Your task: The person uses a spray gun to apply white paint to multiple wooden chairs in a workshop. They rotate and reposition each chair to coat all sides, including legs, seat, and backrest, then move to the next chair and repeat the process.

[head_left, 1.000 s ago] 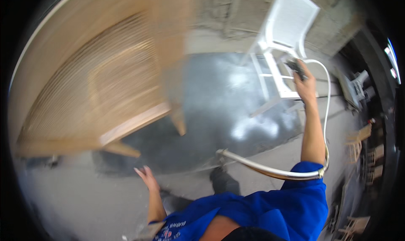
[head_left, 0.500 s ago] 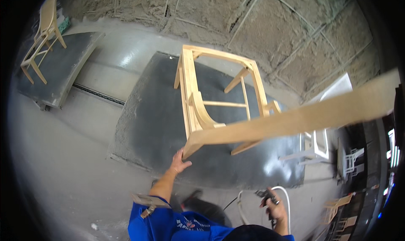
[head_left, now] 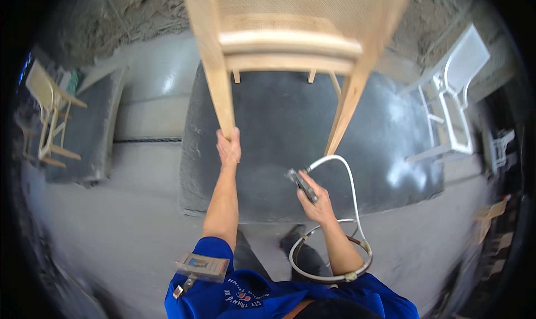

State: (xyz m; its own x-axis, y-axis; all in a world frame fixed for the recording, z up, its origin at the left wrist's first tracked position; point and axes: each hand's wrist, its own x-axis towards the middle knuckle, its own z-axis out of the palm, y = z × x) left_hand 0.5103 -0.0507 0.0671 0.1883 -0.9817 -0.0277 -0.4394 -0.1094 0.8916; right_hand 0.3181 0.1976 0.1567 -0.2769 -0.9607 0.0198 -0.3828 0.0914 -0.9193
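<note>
Left hand (head_left: 229, 150) fingers are wrapped shut round the end of one leg of the wood chair (head_left: 290, 40), arm stretched straight up from the shoulder. That grip looks like it carries or steadies the whole frame, so the chair hangs tipped above the dark mat (head_left: 268, 123), legs pointing down toward the person, woven seat away at the top edge. Its other near leg ends free, just right of the held one, above the mat.

Right hand (head_left: 319, 200) fingers are closed round a dark spray gun (head_left: 301, 185), nozzle aimed up and left toward the chair, apart from it (no spray visible). Held low and to the right of the chair, likely so the underside and legs stay within reach.

A white hose (head_left: 350, 196) runs from the gun, arcs up toward the free leg, then drops and loops below the hand near the person's waist, slack enough to let the gun move.

Right of the chair, a white chair (head_left: 449, 104) stands at the mat's far edge. Well left of the chair, another bare wood chair (head_left: 47, 115) sits on a separate mat. Floor is grey concrete.
</note>
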